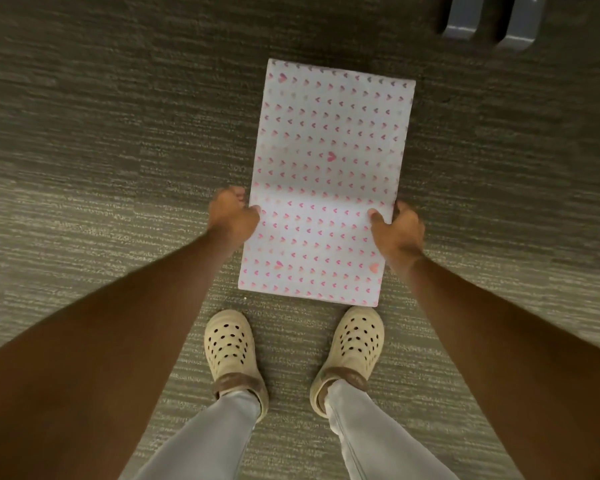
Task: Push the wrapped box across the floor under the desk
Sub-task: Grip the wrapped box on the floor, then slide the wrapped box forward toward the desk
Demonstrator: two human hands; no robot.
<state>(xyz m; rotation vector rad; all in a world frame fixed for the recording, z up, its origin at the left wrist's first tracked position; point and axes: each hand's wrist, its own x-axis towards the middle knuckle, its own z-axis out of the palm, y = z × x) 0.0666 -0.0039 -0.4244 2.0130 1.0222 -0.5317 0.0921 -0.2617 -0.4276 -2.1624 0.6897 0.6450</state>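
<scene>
The wrapped box lies flat on the carpeted floor, a long rectangle in white paper printed with rows of small pink hearts. It sits just right of the picture's middle, its long axis running from 6 o'clock toward 12 o'clock with a slight lean to 1 o'clock. A faint crease crosses the paper a little below its middle.

Both hands hold it at its long edges, in the nearer half. The left hand is at the box's 9 o'clock edge, thumb resting on the top face and the other fingers curled down over the side; its grip is pressed onto the box. The right hand is at the 3 o'clock edge in the same way, thumb on top and fingers wrapped around the side, pinching the box edge. Both bare forearms reach in from the lower corners.

At 6 o'clock of the box, just beside its near end, stand two cream perforated clogs, toes pointing at the box, with pale trouser legs above them.

Well apart, at 1 o'clock in the far corner, a dark grey furniture foot rests on the floor.
</scene>
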